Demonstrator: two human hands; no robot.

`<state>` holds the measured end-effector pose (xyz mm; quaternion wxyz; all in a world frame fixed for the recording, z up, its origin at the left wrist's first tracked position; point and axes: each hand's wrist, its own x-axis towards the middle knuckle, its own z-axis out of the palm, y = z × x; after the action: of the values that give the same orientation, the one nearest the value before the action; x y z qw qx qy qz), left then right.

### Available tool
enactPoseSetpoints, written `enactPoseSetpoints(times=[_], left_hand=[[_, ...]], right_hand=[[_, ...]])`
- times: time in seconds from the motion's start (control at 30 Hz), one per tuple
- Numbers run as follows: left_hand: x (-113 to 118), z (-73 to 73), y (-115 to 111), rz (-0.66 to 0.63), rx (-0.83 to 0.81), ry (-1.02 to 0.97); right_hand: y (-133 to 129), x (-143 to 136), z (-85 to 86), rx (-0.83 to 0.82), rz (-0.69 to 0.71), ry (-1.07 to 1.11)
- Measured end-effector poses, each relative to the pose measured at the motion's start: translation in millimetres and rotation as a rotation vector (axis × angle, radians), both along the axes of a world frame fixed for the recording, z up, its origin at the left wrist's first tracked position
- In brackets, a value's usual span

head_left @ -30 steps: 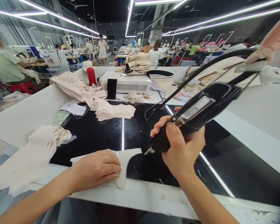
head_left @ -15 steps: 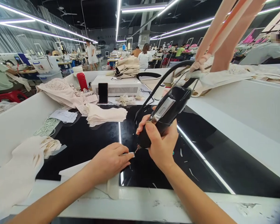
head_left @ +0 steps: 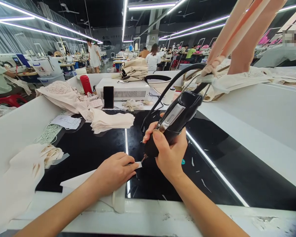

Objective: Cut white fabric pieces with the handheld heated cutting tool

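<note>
Cream fabric piece (head_left: 88, 179): lies flat at the near edge of the black tabletop (head_left: 93, 148), one corner drooping over the white rim. Left hand (head_left: 114, 171): spread palm-down on it, fingers pinning the corner beside the tool tip, apparently to keep the cloth taut and flat. Black corded hand tool (head_left: 174, 123): gripped in the closed right hand (head_left: 169, 153), tilted down so its tip meets the fabric corner. Cord arcs upward, clear of the work. Folded fabric stack (head_left: 111, 121): well apart, behind.
</note>
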<state>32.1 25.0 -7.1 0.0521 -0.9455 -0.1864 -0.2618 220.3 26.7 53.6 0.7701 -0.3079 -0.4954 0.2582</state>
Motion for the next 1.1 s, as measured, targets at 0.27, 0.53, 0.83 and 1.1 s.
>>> enactPoseSetpoints(times=[0.27, 0.53, 0.83, 1.1], left_hand=[[0, -2.9, 0, -0.001, -0.033, -0.006], [0, -1.1, 0, -0.005, -0.032, -0.016], [0, 0.1, -1, 0.000, -0.048, -0.011], [1, -1.3, -1, -0.004, -0.061, -0.022]], right_hand=[[0, -2, -0.3, -0.006, -0.004, 0.011], [1, -3, -3.5, -0.026, -0.003, 0.005], [-7, -1, 0.0, -0.029, 0.005, 0.024], [-11, 0, -2.1, -0.057, 0.000, -0.017]])
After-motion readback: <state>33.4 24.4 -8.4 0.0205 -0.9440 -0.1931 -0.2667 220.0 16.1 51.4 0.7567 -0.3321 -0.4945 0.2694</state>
